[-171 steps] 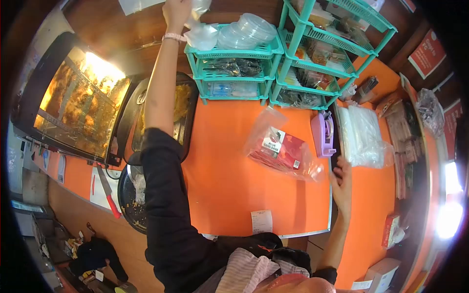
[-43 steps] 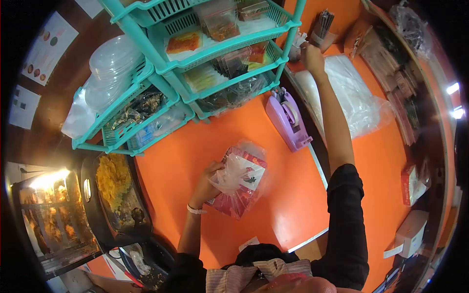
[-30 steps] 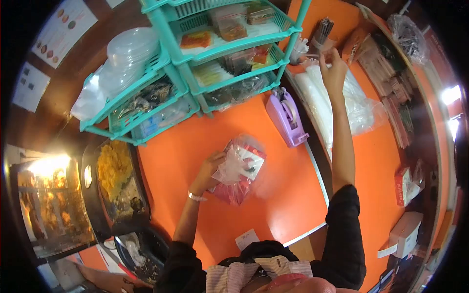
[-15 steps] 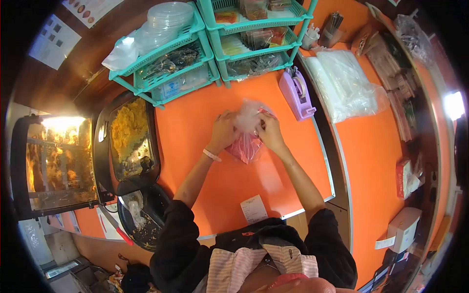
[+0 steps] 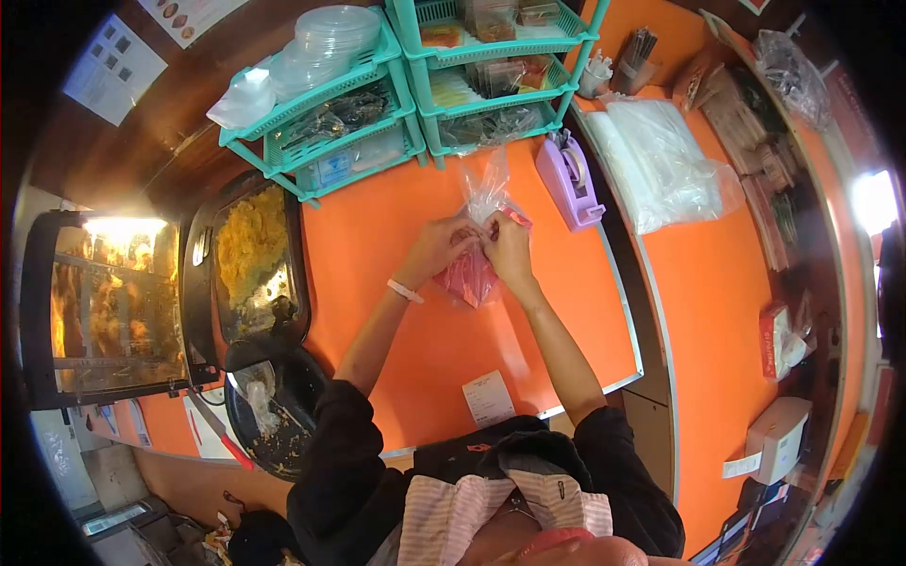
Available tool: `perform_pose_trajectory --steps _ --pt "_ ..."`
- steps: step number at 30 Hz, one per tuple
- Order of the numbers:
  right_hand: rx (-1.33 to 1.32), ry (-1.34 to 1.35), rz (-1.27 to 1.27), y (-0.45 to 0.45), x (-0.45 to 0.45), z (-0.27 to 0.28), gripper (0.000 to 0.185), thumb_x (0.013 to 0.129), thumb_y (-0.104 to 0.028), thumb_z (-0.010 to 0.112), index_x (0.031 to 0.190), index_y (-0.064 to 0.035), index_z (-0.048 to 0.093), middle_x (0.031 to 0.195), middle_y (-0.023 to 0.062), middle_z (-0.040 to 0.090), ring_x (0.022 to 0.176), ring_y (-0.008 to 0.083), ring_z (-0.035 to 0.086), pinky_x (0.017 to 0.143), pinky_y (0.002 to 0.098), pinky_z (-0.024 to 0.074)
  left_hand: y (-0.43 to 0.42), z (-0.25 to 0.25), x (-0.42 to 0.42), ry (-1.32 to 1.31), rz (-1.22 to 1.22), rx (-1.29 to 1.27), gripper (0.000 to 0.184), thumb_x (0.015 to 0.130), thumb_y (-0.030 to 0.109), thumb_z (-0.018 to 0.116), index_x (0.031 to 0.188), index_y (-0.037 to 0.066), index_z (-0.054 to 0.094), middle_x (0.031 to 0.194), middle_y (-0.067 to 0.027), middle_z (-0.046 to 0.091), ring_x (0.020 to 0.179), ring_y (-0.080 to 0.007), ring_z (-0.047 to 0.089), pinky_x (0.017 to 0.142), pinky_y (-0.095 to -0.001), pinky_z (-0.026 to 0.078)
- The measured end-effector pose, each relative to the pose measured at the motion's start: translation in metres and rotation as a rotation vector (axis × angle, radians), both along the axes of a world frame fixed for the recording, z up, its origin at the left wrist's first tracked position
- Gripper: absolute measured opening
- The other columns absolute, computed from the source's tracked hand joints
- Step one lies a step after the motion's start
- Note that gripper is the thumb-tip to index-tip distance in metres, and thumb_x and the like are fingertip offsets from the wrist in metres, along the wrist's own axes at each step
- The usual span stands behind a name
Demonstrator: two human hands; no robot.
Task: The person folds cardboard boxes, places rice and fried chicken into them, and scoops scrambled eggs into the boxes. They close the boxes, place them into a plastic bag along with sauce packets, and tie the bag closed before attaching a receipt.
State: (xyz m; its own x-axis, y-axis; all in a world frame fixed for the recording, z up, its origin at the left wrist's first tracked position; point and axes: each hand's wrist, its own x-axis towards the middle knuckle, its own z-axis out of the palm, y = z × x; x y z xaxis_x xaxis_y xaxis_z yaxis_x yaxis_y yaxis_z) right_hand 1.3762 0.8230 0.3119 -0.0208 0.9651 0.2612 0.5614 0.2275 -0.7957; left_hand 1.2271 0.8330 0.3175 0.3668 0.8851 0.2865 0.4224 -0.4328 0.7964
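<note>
A clear plastic bag (image 5: 469,279) with something pink-red inside rests on the orange table, its loose top reaching away from me toward the shelves. My left hand (image 5: 442,247) pinches the gathered neck of the bag from the left. From the right, my right hand (image 5: 508,247) grips the same neck, the fingertips of both hands close together. Between and behind the fingers the neck is bunched tight; the exact hold of each fingertip is partly hidden. A white receipt (image 5: 488,399) lies on the table nearer my body.
Green tiered shelves (image 5: 422,123) stand at the back, beside a purple tape dispenser (image 5: 570,181). Clear bags (image 5: 661,165) are stacked to the right. On the left are a tray of yellow food (image 5: 251,247), a black pan (image 5: 283,443), a red-handled knife (image 5: 223,433) and a lit glass case (image 5: 118,307).
Both hands have drawn together at the bag's neck. The bag's top, bunched and puffed before, now stretches out narrower and farther toward the shelves.
</note>
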Motion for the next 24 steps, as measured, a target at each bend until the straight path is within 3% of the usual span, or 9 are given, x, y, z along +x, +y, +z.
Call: perform_pose_trajectory --steps 1,3,5,8,11,13,20,22,24 --pt "-0.016 -0.019 0.03 0.002 0.002 0.0 0.009 0.068 0.001 0.059 0.074 0.0017 0.051 0.064 0.0155 0.056 0.063 0.0287 0.056 0.056 0.0351 0.0423 -0.001 0.003 -0.002 0.041 -0.075 0.132 0.009 0.076 0.011 0.061 0.079 0.003 0.058 0.072 -0.0073 0.062 0.068 -0.0126 0.061 0.061 -0.0259 0.048" --pt "-0.036 -0.034 0.07 0.0 0.006 0.002 0.009 0.069 0.002 0.059 0.074 0.0017 0.052 0.064 0.0142 0.057 0.063 0.025 0.058 0.053 0.0327 0.0426 0.0 0.009 0.001 0.024 -0.068 -0.01 0.009 0.077 0.011 0.061 0.078 0.003 0.058 0.069 -0.0057 0.061 0.065 -0.0101 0.059 0.058 -0.0253 0.047" --pt "-0.501 0.363 0.173 0.003 0.018 0.012 0.012 0.072 0.005 0.059 0.083 0.0035 0.056 0.071 0.0099 0.061 0.067 0.0131 0.06 0.056 0.0233 0.0495 0.009 0.012 0.002 -0.002 -0.067 -0.139 0.009 0.077 0.012 0.06 0.077 0.003 0.057 0.067 -0.0041 0.059 0.061 -0.0077 0.057 0.056 -0.0246 0.046" --pt "-0.503 0.672 0.209 0.004 0.031 -0.008 0.014 0.076 0.007 0.053 0.089 0.0053 0.056 0.08 0.0094 0.061 0.073 0.0119 0.06 0.063 0.0211 0.0521 0.02 0.007 0.007 0.109 -0.093 -0.12 0.01 0.077 0.013 0.061 0.075 0.003 0.057 0.06 -0.0018 0.053 0.054 -0.0064 0.05 0.05 -0.0235 0.041" --pt "-0.507 0.719 0.18 0.001 0.033 -0.005 0.016 0.077 0.009 0.05 0.091 0.0061 0.056 0.083 0.011 0.06 0.073 0.0138 0.06 0.066 0.0224 0.0526 0.021 0.007 0.005 0.09 -0.114 -0.172 0.012 0.075 0.015 0.061 0.073 0.004 0.056 0.055 -0.0006 0.048 0.05 -0.0067 0.043 0.047 -0.0229 0.037" --pt "-0.505 0.707 0.178 0.0 0.033 -0.007 0.016 0.078 0.009 0.049 0.091 0.0063 0.056 0.083 0.0108 0.06 0.072 0.0132 0.06 0.066 0.0226 0.0526 0.023 0.008 0.002 0.092 -0.145 -0.218 0.014 0.073 0.017 0.061 0.072 0.003 0.057 0.056 -0.0047 0.053 0.051 -0.0123 0.051 0.051 -0.0267 0.042" --pt "-0.445 0.554 0.217 0.003 0.034 -0.021 0.016 0.081 0.008 0.045 0.092 0.0058 0.056 0.08 0.0087 0.06 0.068 0.0105 0.058 0.066 0.0217 0.0515 0.017 0.003 0.003 0.03 -0.089 -0.221 0.011 0.072 0.014 0.061 0.072 0.004 0.058 0.055 -0.0032 0.051 0.05 -0.0106 0.048 0.05 -0.0254 0.041" --pt "-0.459 0.604 0.211 0.0 0.033 -0.015 0.016 0.081 0.008 0.044 0.091 0.0057 0.056 0.079 0.0082 0.06 0.068 0.0102 0.058 0.065 0.0213 0.051 0.017 0.004 0.003 0.034 -0.117 -0.186 0.011 0.076 0.012 0.061 0.072 0.003 0.055 0.055 0.0018 0.044 0.05 -0.0062 0.039 0.047 -0.0228 0.036" --pt "-0.465 0.654 0.21 0.002 0.032 -0.012 0.016 0.081 0.008 0.044 0.091 0.0056 0.056 0.079 0.0078 0.06 0.068 0.0099 0.058 0.064 0.0209 0.0506 0.017 0.005 0.003 0.017 -0.106 -0.187 0.011 0.074 0.013 0.061 0.072 0.004 0.057 0.055 -0.0004 0.047 0.05 -0.0082 0.044 0.049 -0.024 0.038"
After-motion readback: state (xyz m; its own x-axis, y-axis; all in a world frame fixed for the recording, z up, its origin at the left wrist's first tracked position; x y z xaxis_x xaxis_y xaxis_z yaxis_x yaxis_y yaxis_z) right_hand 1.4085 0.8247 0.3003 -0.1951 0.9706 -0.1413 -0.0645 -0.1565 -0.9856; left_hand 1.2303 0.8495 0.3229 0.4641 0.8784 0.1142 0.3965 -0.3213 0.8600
